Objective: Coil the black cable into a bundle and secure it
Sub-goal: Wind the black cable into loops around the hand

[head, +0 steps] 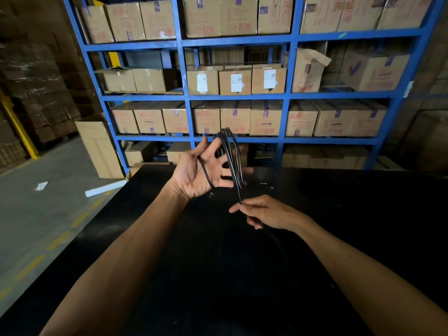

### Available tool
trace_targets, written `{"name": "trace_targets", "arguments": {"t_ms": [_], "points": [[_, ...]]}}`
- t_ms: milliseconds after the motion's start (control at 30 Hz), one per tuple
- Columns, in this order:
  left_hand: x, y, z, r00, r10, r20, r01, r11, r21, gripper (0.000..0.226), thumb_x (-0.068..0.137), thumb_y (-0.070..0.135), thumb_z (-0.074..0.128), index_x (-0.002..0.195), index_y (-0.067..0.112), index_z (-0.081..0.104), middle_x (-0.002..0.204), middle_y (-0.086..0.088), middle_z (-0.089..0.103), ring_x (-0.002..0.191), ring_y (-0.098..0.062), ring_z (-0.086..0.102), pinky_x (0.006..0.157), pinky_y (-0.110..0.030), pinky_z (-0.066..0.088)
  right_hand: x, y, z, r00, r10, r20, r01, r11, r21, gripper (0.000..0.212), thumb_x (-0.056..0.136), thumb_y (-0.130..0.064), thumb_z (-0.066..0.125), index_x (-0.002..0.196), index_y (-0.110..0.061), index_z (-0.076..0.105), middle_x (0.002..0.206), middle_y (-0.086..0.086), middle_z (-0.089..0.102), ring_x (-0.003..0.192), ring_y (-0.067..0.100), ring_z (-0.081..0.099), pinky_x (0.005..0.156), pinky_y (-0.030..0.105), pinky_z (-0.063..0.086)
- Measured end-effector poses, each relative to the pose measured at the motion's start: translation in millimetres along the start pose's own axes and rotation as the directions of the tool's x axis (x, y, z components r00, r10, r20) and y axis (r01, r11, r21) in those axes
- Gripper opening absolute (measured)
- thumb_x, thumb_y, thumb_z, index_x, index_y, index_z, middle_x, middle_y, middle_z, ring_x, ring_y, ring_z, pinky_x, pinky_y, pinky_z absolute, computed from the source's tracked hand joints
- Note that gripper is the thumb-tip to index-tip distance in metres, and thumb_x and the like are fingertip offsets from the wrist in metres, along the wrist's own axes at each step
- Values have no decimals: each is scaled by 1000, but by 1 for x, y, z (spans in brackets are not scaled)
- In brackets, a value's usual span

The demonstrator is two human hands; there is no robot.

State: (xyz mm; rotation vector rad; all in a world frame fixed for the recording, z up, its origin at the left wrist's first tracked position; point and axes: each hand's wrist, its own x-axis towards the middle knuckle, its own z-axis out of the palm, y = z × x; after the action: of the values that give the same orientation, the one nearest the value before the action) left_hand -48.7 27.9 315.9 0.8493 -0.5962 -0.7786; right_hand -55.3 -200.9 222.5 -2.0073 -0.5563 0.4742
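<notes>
Black cable (232, 156) looped in several turns around the splayed fingers of my left hand (201, 172), palm up above the black table (339, 214). Below it, my right hand (264, 212) pinches the cable's trailing length. Blue shelving (288, 95) with cartons beyond.

At frame centre the left hand (203, 170), wound with cable (232, 161), is above the table (339, 214), right hand (264, 212) lower right, shelving (242, 97) behind.
</notes>
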Motion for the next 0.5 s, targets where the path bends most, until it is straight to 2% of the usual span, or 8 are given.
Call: {"name": "trace_targets", "arguments": {"t_ms": [67, 133, 233, 300, 367, 433, 500], "points": [[-3, 1, 4, 995, -63, 81, 59, 997, 47, 60, 104, 61, 10, 155, 38, 30, 168, -15, 6, 142, -62, 15, 109, -79, 14, 4, 7, -7, 994, 15, -110, -21, 998, -60, 30, 99, -51, 54, 95, -35, 80, 54, -14, 55, 55, 3, 53, 58, 20, 52], [-6, -1, 7, 980, -160, 121, 147, 983, 109, 61, 103, 62, 11, 158, 38, 21, 168, -15, 5, 143, -61, 10, 109, -79, 14, 6, 12, -23, 967, 45, -250, -71, 993, -98, 33, 95, -54, 59, 80, -33, 79, 54, -14, 58, 58, 3, 58, 59, 23, 56], [-6, -8, 11, 962, -243, 123, 225, 964, 142, 62, 102, 63, 14, 158, 39, 20, 167, -15, 13, 145, -60, 6, 111, -79, 6, 7, 11, -45, 946, 123, -300, -131, 991, -6, 33, 94, -54, 61, 75, -33, 78, 60, -12, 60, 58, 6, 61, 59, 20, 56], [-3, -9, 12, 969, -228, 97, 212, 966, 150, 61, 102, 63, 13, 156, 39, 27, 165, -14, 19, 145, -59, 6, 111, -79, 4, 7, 8, -45, 958, 186, -220, -175, 982, 66, 23, 94, -46, 64, 84, -33, 80, 73, -7, 69, 64, 6, 67, 62, 22, 57], [0, -8, 10, 977, -203, 64, 188, 964, 186, 61, 102, 62, 13, 153, 39, 34, 164, -13, 22, 145, -58, 9, 111, -78, 8, 5, 8, -37, 981, 193, -33, -181, 958, 222, 14, 91, -27, 69, 99, -28, 80, 97, -1, 77, 81, 13, 73, 72, 27, 59], [3, -5, 7, 981, -189, 37, 178, 965, 192, 61, 102, 62, 14, 153, 38, 35, 165, -14, 20, 144, -59, 16, 110, -75, 14, 3, 5, -24, 979, 135, 153, -185, 907, 378, 34, 87, -5, 63, 113, -21, 77, 119, 6, 74, 107, 21, 71, 87, 36, 58], [6, -2, 3, 981, -193, -9, 192, 965, 178, 62, 102, 62, 15, 156, 36, 30, 167, -16, 16, 142, -60, 21, 110, -75, 18, 0, -1, -10, 950, 59, 306, -200, 869, 453, 54, 81, 5, 56, 129, -18, 68, 134, 9, 67, 125, 24, 61, 99, 40, 51]]}}
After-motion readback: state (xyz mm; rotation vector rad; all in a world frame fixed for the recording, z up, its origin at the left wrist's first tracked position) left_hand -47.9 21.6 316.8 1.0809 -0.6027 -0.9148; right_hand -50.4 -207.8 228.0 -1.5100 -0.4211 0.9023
